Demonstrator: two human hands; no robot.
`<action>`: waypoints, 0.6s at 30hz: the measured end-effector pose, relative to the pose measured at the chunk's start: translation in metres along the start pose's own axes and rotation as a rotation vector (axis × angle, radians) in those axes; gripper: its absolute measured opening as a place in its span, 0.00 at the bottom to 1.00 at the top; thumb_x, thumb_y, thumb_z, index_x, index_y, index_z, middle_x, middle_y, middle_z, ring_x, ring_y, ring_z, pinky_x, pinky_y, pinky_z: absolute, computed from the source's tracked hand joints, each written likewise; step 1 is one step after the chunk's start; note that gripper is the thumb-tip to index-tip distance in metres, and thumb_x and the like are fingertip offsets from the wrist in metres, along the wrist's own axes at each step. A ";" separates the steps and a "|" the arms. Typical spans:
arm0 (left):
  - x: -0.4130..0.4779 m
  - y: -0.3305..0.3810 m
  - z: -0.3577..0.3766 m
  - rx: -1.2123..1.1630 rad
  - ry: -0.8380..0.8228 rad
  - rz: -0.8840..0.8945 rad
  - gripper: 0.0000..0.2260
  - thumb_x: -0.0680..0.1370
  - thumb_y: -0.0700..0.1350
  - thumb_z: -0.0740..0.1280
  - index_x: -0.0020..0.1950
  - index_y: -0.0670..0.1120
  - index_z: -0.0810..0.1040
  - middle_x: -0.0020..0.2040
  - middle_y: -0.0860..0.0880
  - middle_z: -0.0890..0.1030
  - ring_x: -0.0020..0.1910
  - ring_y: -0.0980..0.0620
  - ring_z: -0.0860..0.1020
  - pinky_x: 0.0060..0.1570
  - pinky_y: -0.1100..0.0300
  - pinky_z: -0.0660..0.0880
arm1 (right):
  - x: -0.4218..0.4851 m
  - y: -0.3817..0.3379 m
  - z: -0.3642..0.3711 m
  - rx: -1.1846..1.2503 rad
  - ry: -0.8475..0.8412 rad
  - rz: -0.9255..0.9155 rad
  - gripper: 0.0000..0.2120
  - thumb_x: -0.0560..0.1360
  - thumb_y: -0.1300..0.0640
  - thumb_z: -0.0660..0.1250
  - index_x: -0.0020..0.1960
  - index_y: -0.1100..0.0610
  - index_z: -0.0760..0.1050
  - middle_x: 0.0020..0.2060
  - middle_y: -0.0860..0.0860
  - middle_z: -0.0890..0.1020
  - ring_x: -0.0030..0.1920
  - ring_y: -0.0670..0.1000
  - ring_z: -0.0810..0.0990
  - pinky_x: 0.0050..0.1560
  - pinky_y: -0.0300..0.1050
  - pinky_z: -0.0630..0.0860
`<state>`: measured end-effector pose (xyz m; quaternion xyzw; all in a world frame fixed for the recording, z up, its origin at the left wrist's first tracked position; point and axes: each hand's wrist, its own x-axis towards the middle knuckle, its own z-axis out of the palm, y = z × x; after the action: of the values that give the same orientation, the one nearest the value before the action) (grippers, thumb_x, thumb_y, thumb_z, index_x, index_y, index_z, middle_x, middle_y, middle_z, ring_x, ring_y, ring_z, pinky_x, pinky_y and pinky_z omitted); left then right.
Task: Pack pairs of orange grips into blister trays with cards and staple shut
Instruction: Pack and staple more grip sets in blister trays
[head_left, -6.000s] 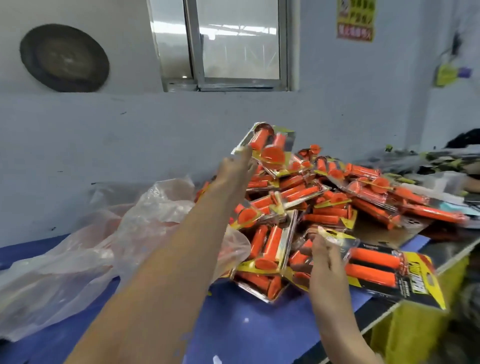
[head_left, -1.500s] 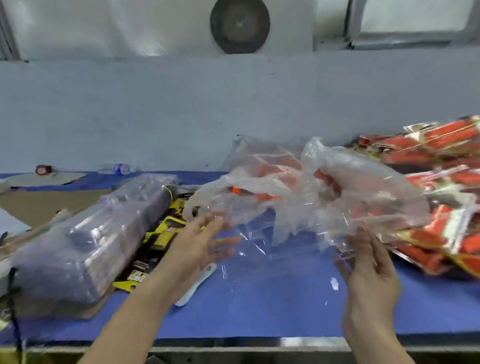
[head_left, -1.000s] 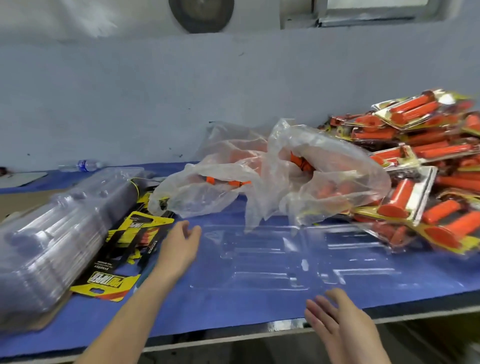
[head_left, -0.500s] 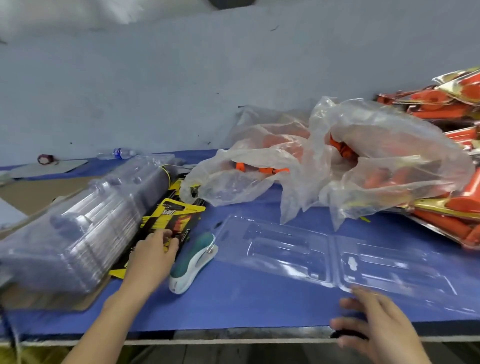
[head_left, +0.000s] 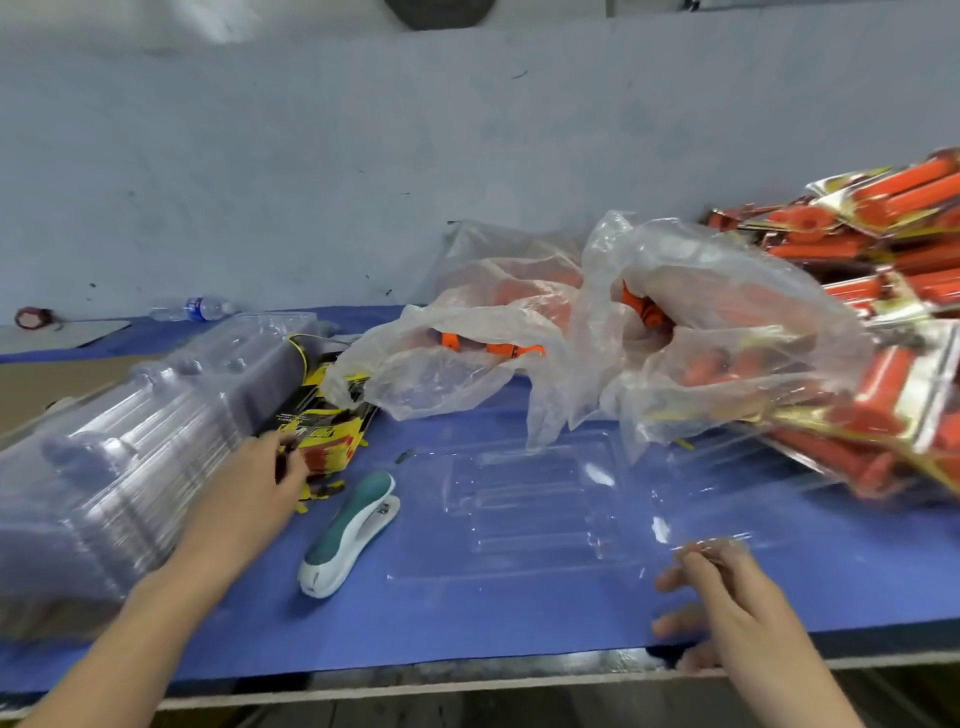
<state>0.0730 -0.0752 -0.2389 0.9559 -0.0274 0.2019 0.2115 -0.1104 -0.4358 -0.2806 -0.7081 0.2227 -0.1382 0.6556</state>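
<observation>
Right hand (head_left: 727, 592) has advanced onto blister tray (head_left: 540, 512), pinching its near edge; tray lies open beside stapler (head_left: 353, 525). Left hand (head_left: 254, 493) fingers curl on yellow cards (head_left: 324, 441), grip unclear through blur. Orange grips (head_left: 491, 345) sit in clear bag (head_left: 701, 312) behind tray.

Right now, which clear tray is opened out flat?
The single empty tray spread on the blue cloth right of the stapler, its near edge pinched by the right hand. The others sit nested in a stack on the left.
</observation>
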 end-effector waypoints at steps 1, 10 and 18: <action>0.000 0.003 -0.009 0.040 0.025 0.015 0.13 0.81 0.45 0.61 0.64 0.45 0.78 0.57 0.40 0.80 0.54 0.39 0.79 0.50 0.47 0.75 | 0.003 -0.001 -0.002 0.021 -0.015 0.056 0.04 0.81 0.59 0.62 0.50 0.56 0.75 0.37 0.55 0.83 0.30 0.61 0.82 0.23 0.46 0.73; 0.015 0.055 -0.095 0.276 0.184 0.218 0.08 0.82 0.46 0.57 0.48 0.47 0.74 0.42 0.41 0.80 0.40 0.38 0.78 0.41 0.44 0.76 | 0.004 -0.014 -0.015 -0.062 -0.125 0.274 0.19 0.81 0.53 0.62 0.42 0.69 0.78 0.30 0.65 0.81 0.22 0.56 0.77 0.19 0.40 0.68; 0.010 0.129 -0.060 -0.486 -0.429 0.281 0.11 0.84 0.40 0.57 0.44 0.45 0.75 0.36 0.53 0.82 0.32 0.52 0.79 0.48 0.49 0.75 | -0.011 -0.022 -0.031 -0.082 -0.190 0.277 0.29 0.80 0.45 0.59 0.29 0.63 0.80 0.32 0.65 0.82 0.24 0.56 0.76 0.24 0.39 0.67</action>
<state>0.0425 -0.1678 -0.1344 0.8852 -0.2497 0.0112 0.3924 -0.1323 -0.4560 -0.2549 -0.7067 0.2607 0.0302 0.6570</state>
